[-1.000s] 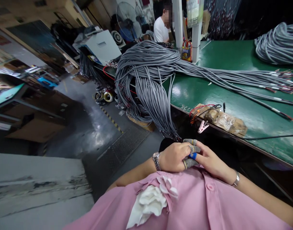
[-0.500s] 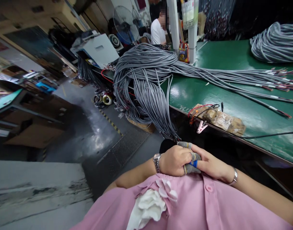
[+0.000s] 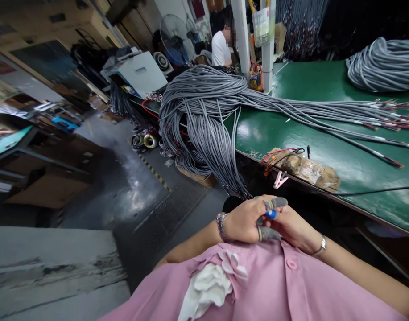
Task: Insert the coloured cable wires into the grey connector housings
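Note:
My left hand (image 3: 246, 219), with a watch on the wrist and grey covers on its fingers, is in front of my body and touches my right hand (image 3: 293, 225). Two covered left fingers stretch out, one high and one low, with a gap between them. In that gap a small blue piece (image 3: 270, 214) sits at the right thumb; whether it is worn or held is unclear. The other right fingers are hidden behind the left hand. A pink shirt (image 3: 261, 281) is just below both hands.
Grey cables (image 3: 204, 87) lie over the green table (image 3: 311, 80) and hang off its left end. A coil (image 3: 385, 64) is at the back right. A taped wooden block (image 3: 311, 171) and a pink clip (image 3: 280, 179) are at the near edge. A person (image 3: 220, 48) is behind.
The hands were clasped closely; now their fingers have loosened. The upper left finger has moved up and to the right, and more of the blue piece shows.

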The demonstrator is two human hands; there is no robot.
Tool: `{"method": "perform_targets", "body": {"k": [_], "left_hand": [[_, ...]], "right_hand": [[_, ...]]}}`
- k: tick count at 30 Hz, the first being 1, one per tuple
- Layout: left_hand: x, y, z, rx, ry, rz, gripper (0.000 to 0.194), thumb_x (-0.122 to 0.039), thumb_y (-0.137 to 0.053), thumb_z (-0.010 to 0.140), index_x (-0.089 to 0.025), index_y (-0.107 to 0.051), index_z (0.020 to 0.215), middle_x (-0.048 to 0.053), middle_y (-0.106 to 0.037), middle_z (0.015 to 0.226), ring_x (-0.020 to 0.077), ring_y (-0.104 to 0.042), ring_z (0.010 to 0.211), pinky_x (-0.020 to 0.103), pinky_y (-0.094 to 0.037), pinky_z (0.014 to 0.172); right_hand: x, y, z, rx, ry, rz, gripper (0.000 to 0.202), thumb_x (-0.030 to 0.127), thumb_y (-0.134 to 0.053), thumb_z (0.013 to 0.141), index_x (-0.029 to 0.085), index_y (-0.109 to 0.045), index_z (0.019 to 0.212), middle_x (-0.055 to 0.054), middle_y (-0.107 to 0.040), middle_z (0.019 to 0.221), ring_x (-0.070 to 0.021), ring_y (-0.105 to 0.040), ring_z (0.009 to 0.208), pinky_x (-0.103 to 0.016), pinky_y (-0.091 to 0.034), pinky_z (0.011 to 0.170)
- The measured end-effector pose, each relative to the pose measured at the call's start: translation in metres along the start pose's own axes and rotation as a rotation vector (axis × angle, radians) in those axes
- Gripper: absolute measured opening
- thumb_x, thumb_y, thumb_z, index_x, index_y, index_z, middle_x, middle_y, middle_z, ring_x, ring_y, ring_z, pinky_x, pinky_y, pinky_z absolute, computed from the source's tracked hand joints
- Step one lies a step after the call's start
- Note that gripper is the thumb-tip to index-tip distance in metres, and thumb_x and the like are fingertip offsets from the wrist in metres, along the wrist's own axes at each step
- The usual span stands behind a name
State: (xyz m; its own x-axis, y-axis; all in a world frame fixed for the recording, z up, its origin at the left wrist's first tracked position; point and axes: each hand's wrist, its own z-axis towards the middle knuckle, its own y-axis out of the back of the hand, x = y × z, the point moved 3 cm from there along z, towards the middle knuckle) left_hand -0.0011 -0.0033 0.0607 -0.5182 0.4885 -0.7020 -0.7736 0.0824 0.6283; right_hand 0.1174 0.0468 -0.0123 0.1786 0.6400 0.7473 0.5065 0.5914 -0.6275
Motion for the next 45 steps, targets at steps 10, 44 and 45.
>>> {"method": "perform_targets", "body": {"k": [10, 44, 45], "left_hand": [[0.014, 0.008, -0.012, -0.227, 0.180, -0.043, 0.037, -0.035, -0.068, 0.079, -0.013, -0.061, 0.108, 0.009, -0.065, 0.093, 0.0152, -0.062, 0.081, 0.029, -0.053, 0.076], [-0.007, 0.006, -0.004, 0.228, 0.138, 0.218, 0.040, -0.052, -0.040, 0.091, -0.015, -0.055, 0.089, 0.007, -0.063, 0.081, 0.0171, -0.062, 0.075, 0.026, -0.048, 0.067], [-0.008, 0.004, -0.004, 0.244, 0.103, 0.247, 0.040, -0.051, -0.036, 0.093, -0.015, -0.054, 0.088, 0.008, -0.063, 0.082, 0.0183, -0.062, 0.078, 0.027, -0.048, 0.068]], "right_hand": [[-0.003, 0.012, 0.003, 0.152, -0.128, 0.250, 0.032, 0.040, -0.061, 0.085, 0.019, -0.060, 0.109, -0.001, -0.057, 0.086, -0.0090, -0.053, 0.063, -0.028, -0.049, 0.068], [0.023, 0.003, -0.010, 0.230, 0.066, -0.192, 0.062, 0.036, -0.068, 0.080, 0.026, -0.044, 0.136, -0.011, -0.048, 0.137, -0.0250, -0.048, 0.123, -0.045, -0.036, 0.104], [0.022, 0.001, -0.010, 0.241, 0.065, -0.216, 0.061, 0.036, -0.067, 0.081, 0.025, -0.043, 0.137, -0.011, -0.048, 0.138, -0.0251, -0.045, 0.126, -0.046, -0.033, 0.106]]}}
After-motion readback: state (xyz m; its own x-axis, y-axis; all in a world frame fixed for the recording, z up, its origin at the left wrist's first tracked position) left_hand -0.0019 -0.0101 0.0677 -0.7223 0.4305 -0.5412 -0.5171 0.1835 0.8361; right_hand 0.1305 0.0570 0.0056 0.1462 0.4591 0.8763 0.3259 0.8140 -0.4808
